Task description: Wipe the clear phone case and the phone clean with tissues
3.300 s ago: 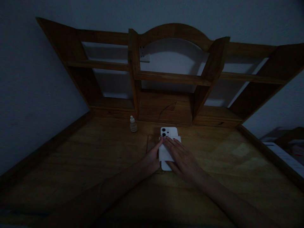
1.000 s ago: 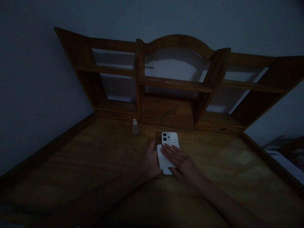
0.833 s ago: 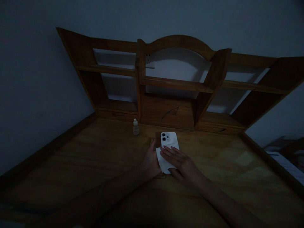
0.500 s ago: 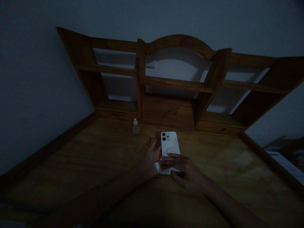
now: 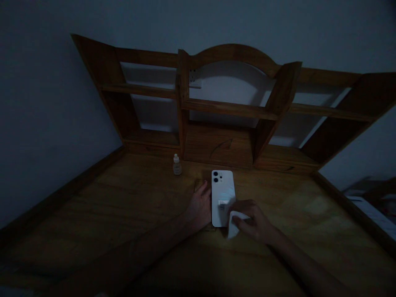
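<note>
A white smartphone lies back up on the wooden desk, its camera lenses at the far left corner and a small label lower down. My left hand rests along the phone's left edge, fingers stretched out and touching its side. Over the phone's lower right edge, my right hand pinches a folded white tissue between thumb and fingers. Part of the tissue hangs below the fingers, and the hand hides the phone's lower right side.
A small dropper bottle stands upright beyond my left hand. Behind it rises a wooden shelf unit along the wall, with a wall socket showing through. Papers lie past the desk's right edge. The light is dim.
My right hand has moved right with the tissue, off the phone's lower middle to its right edge. The phone's lower back and label now show. The phone sits slightly farther right and straighter.
</note>
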The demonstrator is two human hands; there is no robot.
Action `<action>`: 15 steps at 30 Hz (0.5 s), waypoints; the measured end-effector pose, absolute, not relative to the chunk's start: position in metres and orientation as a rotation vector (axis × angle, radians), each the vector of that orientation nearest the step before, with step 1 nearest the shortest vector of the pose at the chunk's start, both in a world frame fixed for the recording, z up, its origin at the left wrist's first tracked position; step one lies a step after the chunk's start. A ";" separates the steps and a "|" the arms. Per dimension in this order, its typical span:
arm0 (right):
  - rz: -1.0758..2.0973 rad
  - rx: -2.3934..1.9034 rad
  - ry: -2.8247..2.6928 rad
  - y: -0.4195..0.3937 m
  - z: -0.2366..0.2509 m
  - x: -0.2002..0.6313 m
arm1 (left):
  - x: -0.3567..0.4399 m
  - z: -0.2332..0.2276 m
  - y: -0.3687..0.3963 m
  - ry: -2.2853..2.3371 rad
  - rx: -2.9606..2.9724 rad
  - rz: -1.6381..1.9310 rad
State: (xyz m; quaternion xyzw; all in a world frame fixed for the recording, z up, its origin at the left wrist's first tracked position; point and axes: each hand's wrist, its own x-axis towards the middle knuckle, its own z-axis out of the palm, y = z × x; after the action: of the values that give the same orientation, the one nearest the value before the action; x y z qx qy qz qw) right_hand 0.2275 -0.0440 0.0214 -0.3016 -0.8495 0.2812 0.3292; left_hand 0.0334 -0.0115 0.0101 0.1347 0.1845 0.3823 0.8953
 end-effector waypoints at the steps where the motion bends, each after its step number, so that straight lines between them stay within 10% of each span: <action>1: 0.767 -0.834 -2.159 -0.043 0.020 0.230 | 0.033 0.010 -0.011 0.386 0.283 0.784; 15: 0.512 -1.436 -1.135 -0.026 0.020 0.241 | 0.036 0.012 -0.012 0.458 0.288 0.783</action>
State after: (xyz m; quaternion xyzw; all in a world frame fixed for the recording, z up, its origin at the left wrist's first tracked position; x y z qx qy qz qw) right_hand 0.2414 -0.0261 0.0201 -0.6148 -0.4857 0.2191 0.5815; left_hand 0.0361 -0.0123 0.0117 0.1385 0.2203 0.3770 0.8889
